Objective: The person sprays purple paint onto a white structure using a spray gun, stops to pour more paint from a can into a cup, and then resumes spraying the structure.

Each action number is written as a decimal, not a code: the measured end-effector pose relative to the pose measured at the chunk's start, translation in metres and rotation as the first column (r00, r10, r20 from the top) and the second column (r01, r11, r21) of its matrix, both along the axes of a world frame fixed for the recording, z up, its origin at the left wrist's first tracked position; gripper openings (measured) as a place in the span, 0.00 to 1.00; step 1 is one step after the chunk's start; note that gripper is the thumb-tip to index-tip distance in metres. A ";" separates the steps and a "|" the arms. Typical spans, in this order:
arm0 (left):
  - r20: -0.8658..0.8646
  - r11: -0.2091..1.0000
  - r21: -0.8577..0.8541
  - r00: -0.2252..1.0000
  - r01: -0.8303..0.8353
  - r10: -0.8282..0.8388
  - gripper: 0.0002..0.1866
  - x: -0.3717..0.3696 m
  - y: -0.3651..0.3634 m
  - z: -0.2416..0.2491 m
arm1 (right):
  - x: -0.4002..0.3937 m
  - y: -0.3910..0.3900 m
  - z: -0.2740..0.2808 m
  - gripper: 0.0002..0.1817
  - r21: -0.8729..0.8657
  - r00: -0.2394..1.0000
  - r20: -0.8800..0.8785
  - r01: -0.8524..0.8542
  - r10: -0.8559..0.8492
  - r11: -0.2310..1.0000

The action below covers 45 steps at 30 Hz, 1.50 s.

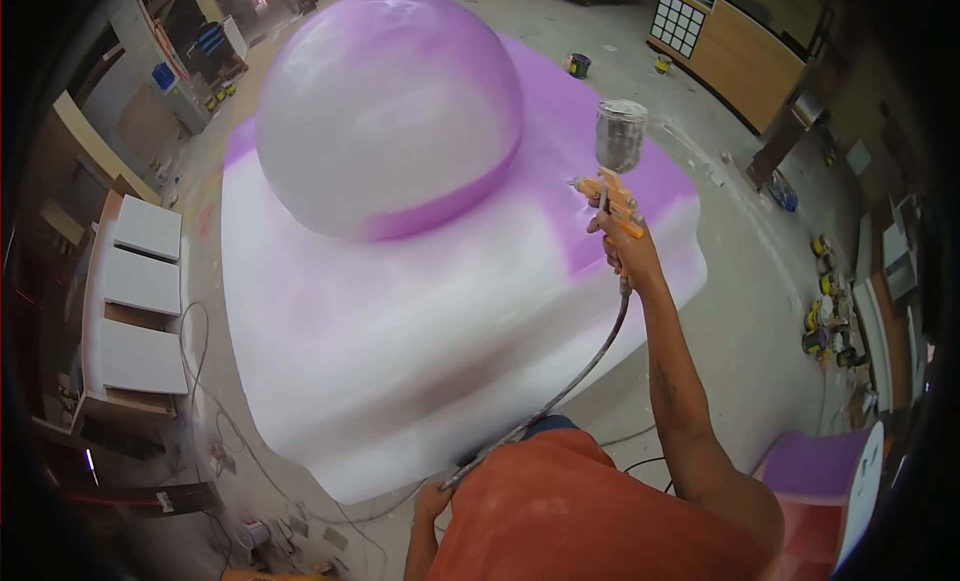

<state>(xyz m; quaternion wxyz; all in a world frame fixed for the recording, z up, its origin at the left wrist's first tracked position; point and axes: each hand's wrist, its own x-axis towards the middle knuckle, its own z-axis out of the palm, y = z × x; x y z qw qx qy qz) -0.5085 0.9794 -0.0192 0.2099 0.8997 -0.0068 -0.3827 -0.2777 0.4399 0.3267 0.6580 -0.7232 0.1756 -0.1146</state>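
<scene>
My right hand is wrapped round the handle of an orange spray gun, held out over the right part of a large form. On top of the gun sits a metal paint cup, coated with pale paint. A dark air hose runs from the gun's handle down to my waist. There my left hand, low in the view, is closed on the hose. In front of me stands a big rounded base, part white and part purple. It bears a large glossy sphere, grey-white with purple at its top and edges.
White panels lie on a rack at left. Loose hose coils across the floor. Paint cans cluster at right, and another can stands behind the base. A purple and white piece stands close at my right.
</scene>
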 end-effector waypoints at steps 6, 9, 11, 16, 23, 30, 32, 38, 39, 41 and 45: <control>0.074 0.924 -0.069 0.922 -0.375 0.380 0.22 -0.068 0.009 0.030 | 0.080 -0.070 -0.084 0.14 0.155 0.997 -0.018 0.079 -0.077 0.985; 0.197 0.903 -0.051 0.882 -0.427 0.429 0.17 -0.069 -0.020 0.068 | 0.097 -0.080 -0.111 0.14 0.149 0.992 -0.025 0.124 -0.121 0.981; 0.200 0.876 -0.051 0.854 -0.480 0.480 0.17 -0.070 -0.035 0.075 | 0.096 -0.080 -0.116 0.21 0.151 0.987 -0.046 0.162 -0.157 0.975; 0.254 0.831 -0.118 0.793 -0.543 0.554 0.18 -0.080 -0.040 0.072 | 0.075 -0.077 -0.118 0.21 0.123 0.995 -0.048 0.097 -0.092 0.988; 0.236 0.817 -0.123 0.784 -0.563 0.575 0.17 -0.077 -0.011 0.061 | 0.082 -0.083 -0.126 0.19 0.195 0.985 0.026 0.164 -0.172 0.967; 0.282 0.743 -0.160 0.691 -0.650 0.665 0.15 -0.097 0.013 0.082 | 0.045 -0.002 -0.144 0.18 0.184 0.992 -0.123 0.061 -0.039 0.981; 0.289 0.732 -0.149 0.679 -0.665 0.675 0.16 -0.112 0.043 0.073 | 0.039 0.043 -0.144 0.17 0.196 0.993 -0.102 -0.039 0.060 0.980; 0.337 0.683 -0.054 0.631 -0.728 0.699 0.17 -0.155 0.091 0.063 | 0.036 0.144 -0.120 0.20 0.235 0.954 -0.147 -0.223 0.261 0.946; 0.337 0.673 -0.059 0.620 -0.737 0.708 0.17 -0.158 0.095 0.062 | 0.038 0.159 -0.117 0.21 0.227 0.948 -0.138 -0.252 0.287 0.941; 0.324 0.659 -0.063 0.609 -0.750 0.724 0.17 -0.167 0.101 0.060 | 0.043 0.179 -0.114 0.21 0.228 0.929 -0.122 -0.316 0.349 0.921; 0.360 0.741 -0.042 0.681 -0.671 0.637 0.17 -0.168 0.102 0.055 | 0.048 0.180 -0.112 0.20 0.139 0.929 -0.102 -0.340 0.355 0.930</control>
